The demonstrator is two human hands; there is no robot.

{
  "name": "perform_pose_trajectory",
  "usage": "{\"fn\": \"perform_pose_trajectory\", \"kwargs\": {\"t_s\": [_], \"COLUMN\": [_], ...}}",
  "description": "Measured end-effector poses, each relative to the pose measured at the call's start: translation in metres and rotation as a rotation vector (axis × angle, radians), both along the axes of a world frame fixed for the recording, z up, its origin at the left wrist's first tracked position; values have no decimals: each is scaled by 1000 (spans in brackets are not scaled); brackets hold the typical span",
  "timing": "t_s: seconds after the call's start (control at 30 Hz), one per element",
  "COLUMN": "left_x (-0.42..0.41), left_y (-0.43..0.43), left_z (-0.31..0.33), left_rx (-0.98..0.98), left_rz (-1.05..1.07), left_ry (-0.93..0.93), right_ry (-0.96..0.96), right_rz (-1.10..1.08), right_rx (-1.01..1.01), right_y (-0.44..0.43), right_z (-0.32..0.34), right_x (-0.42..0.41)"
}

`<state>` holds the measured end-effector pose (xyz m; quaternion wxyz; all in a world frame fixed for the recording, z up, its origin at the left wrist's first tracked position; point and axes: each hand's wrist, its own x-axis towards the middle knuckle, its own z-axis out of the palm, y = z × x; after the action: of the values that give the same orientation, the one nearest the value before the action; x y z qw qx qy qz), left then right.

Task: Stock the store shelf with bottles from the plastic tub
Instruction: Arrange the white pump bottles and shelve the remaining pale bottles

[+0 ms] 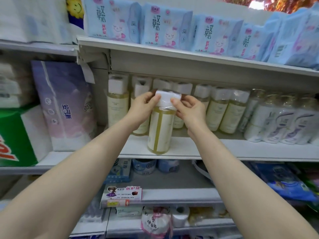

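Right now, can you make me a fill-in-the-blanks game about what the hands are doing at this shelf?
1. The left hand and right hand hold the bottle by its white ____.
2. The liquid inside it is ____.
3. The packs above it are mostly ____.

Missing words: cap, yellow, blue.

Approx. 7 yellow bottles (233,116) on the mid shelf (224,149), incl. the front bottle (160,131); abt 4 white-purple bottles (274,126) at right; 6 or so blue packs (114,21) up top.
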<state>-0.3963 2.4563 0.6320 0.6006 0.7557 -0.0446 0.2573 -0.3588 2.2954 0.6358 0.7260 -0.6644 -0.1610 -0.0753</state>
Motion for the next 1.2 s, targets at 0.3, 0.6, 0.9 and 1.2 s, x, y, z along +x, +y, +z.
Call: {"fn": "perform_pose_trajectory", "kwargs": {"t_s": [0.3, 0.6, 0.9, 1.2], "left_x": [-21, -53, -48, -21], "left_y": [-7, -37, -24, -6], "left_z": [-42, -122, -124, -123], "left_rx": [54, 254, 283, 289], "left_rz": [8, 340, 241, 282], "left_ry": [-85, -102, -49, 16], "right_ry": [28, 82, -17, -139], "right_rz": [93, 199, 92, -113], "right_rx": [-112, -226, -269, -333], "right_y": [-5, -6, -4, 8], "right_z": [-62, -101, -112, -116], "right_x": [-16, -7, -10, -20]}}
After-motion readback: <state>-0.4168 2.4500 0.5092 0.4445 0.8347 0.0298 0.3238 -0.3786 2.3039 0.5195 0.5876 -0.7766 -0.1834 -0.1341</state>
